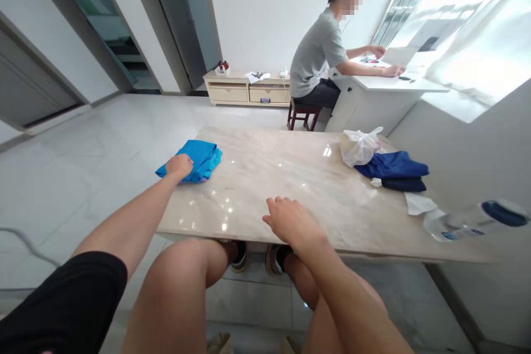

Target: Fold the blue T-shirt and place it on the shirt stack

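Leftward, folded blue cloth (193,160) at the bench (290,177) edge was pressed by the left hand (179,166), fingers curled; the right hand (290,222) lay released mid-frame, bare marble beyond.

Under the left hand (179,166) lies a bright turquoise folded cloth (198,159), a thin purple edge showing beneath it. The right hand (290,221) rests on a glossy beige marble tabletop (282,177) veined in pale cream with white light spots. Farther right of that hand sit a white crinkled plastic bag (359,146), a royal-blue folded garment (394,165) over a darker navy one (404,184), and a clear plastic bottle with a dark blue cap (473,221). The left sleeve (70,304) is black.
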`<act>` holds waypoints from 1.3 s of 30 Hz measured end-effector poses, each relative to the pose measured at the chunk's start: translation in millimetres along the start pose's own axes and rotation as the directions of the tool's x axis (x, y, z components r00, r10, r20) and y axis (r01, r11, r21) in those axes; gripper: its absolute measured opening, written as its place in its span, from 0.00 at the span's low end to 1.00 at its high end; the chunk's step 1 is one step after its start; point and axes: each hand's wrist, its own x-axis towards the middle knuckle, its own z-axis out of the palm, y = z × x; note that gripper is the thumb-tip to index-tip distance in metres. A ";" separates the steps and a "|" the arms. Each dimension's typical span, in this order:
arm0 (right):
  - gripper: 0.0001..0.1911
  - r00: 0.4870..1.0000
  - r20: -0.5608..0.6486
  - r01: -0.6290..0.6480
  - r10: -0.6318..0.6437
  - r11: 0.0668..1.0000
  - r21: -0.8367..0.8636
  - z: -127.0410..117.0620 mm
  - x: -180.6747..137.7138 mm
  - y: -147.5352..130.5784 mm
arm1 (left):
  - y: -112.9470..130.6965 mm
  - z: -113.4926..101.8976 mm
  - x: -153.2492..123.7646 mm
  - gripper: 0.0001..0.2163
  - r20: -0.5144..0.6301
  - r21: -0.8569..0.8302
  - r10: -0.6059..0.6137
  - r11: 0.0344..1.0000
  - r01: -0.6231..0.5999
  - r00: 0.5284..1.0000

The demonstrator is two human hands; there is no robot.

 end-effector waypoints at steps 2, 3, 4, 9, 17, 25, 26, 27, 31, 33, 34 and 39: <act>0.23 0.999 0.025 0.035 -0.036 0.999 0.027 4.1 4.9 -5.0 | -2.8 -2.0 -12.2 0.22 0.068 0.061 0.098 0.993 -0.102 0.993; 0.23 0.997 0.050 0.051 -0.054 0.998 0.046 7.0 8.1 -6.8 | -3.9 -0.8 -19.4 0.24 0.090 0.093 0.147 0.984 -0.155 0.985; 0.24 0.995 0.081 0.060 -0.065 0.996 0.066 9.9 11.1 -7.9 | -4.9 1.5 -26.7 0.25 0.101 0.118 0.187 0.973 -0.198 0.977; 0.24 0.978 0.208 0.007 -0.026 0.995 0.095 12.5 16.5 -8.6 | -10.9 17.0 -47.9 0.27 0.122 0.169 0.267 0.943 -0.285 0.956; 0.22 0.997 0.079 0.009 -0.011 1.000 0.023 -5.3 11.6 -23.9 | -28.9 27.1 -15.7 0.26 0.059 0.119 0.270 0.954 -0.275 0.961; 0.20 1.000 0.020 -0.013 0.013 1.000 0.023 -4.1 29.8 -19.4 | -6.1 16.7 -5.5 0.25 -0.238 -0.451 -0.133 0.893 0.012 0.962; 0.20 0.999 0.039 -0.028 0.027 0.999 0.025 -2.3 32.6 -16.1 | 3.7 10.4 -8.7 0.24 -0.268 -0.519 -0.165 0.855 0.002 0.949; 0.20 0.997 0.066 -0.040 0.038 0.998 0.037 -0.9 35.1 -12.1 | 14.7 2.1 -12.7 0.24 -0.294 -0.568 -0.174 0.823 -0.026 0.940; 0.22 0.998 0.055 -0.041 0.035 0.992 0.122 -4.0 42.8 10.7 | 64.7 -46.9 -37.6 0.21 -0.412 -0.677 -0.101 0.699 -0.230 0.905; 0.20 0.991 -0.125 -0.021 0.042 0.986 0.163 -8.5 45.9 22.4 | 89.1 -73.5 -57.1 0.20 -0.498 -0.733 -0.061 0.563 -0.382 0.865; 0.20 0.969 -0.241 -0.009 0.056 0.981 0.194 -10.1 47.4 27.0 | 100.4 -84.4 -68.8 0.19 -0.530 -0.757 -0.037 0.471 -0.453 0.847; 0.30 0.815 -0.551 0.042 0.182 0.928 0.369 -3.5 54.8 36.3 | 145.8 -85.8 -136.1 0.16 -0.499 -0.866 0.089 -0.020 -0.500 0.862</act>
